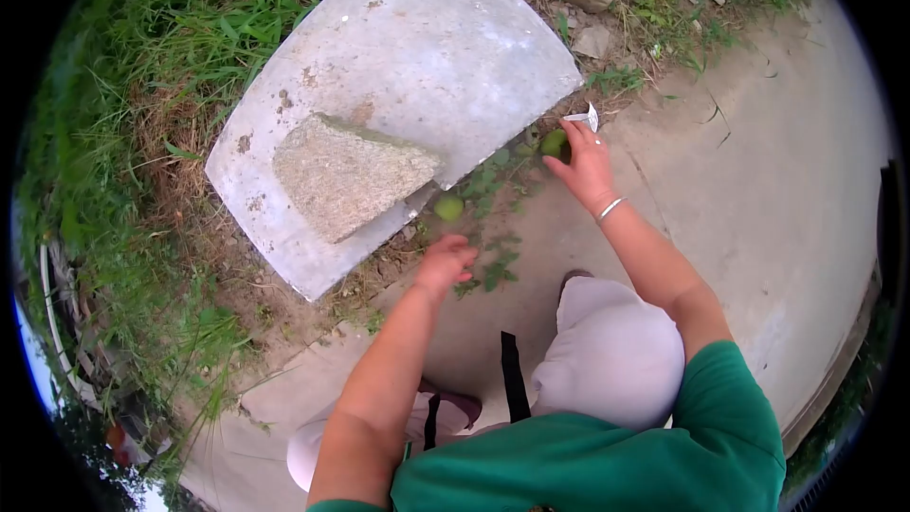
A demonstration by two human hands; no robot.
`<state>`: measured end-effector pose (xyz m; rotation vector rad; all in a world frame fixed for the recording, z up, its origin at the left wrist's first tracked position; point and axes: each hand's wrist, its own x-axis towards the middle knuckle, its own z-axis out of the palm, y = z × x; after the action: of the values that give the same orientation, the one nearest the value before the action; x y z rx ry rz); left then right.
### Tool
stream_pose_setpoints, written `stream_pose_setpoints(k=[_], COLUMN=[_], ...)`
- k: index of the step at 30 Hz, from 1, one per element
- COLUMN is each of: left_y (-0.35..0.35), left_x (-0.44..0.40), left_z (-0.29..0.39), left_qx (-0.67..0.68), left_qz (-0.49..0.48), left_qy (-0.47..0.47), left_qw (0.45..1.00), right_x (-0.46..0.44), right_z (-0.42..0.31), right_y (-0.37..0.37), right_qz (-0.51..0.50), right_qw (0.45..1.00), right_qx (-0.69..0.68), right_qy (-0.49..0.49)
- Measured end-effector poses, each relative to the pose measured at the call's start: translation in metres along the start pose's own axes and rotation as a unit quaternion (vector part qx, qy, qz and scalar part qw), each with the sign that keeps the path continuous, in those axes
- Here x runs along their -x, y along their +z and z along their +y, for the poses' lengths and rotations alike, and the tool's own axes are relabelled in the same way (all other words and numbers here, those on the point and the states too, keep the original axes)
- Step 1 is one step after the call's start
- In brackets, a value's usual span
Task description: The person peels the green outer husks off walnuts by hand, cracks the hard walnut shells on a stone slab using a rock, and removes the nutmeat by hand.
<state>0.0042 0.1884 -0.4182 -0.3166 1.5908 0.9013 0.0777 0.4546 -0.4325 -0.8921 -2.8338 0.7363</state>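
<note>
Green fruit (553, 143) lies at the nearer right hand's (590, 171) left side, grip unclear; the left hand (442, 265) has its fingers apart.

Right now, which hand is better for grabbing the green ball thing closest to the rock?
Probably your left hand: it looks empty and is nearest that green ball, just off the rock's tip. Your right hand is over at the other green one.
</note>
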Motion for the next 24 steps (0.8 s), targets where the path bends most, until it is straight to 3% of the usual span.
stream_pose_setpoints(k=[3,8,11,13,14,16,18,22,24], left_y=[-0.001,0.006,0.018,0.029,0.036,0.049,0.052,0.042,0.029], left_x=[0.006,0.023,0.029,0.027,0.032,0.053,0.07,0.086,0.104], left_z=[-0.002,0.01,0.024,0.032,0.04,0.065,0.084,0.101,0.113], left_qx=[-0.013,-0.018,0.014,-0.024,-0.023,0.058,0.019,-0.016,-0.021], left_qz=[-0.006,-0.019,-0.033,-0.013,-0.016,-0.021,-0.021,-0.027,-0.029], left_qy=[0.007,0.027,0.049,0.175,0.175,0.294,0.315,0.356,0.381], left_qw=[1.0,0.999,0.998,0.984,0.984,0.954,0.949,0.934,0.924], right_x=[-0.016,-0.026,-0.014,0.0,0.008,0.019,0.025,0.017,0.008], right_z=[-0.02,-0.029,-0.025,-0.035,-0.041,-0.054,-0.065,-0.095,-0.11], right_y=[0.011,0.021,0.012,-0.007,-0.02,-0.047,-0.068,-0.115,-0.138], right_qz=[-0.06,-0.108,-0.045,-0.047,-0.05,-0.051,-0.044,-0.024,-0.165], right_qw=[0.996,0.991,0.998,0.994,0.988,0.978,0.96,0.948,0.922], right_qx=[0.061,0.078,0.007,-0.041,-0.089,-0.096,-0.105,-0.121,-0.251], right_qy=[-0.029,0.005,-0.048,-0.084,-0.12,-0.176,-0.255,-0.293,-0.243])
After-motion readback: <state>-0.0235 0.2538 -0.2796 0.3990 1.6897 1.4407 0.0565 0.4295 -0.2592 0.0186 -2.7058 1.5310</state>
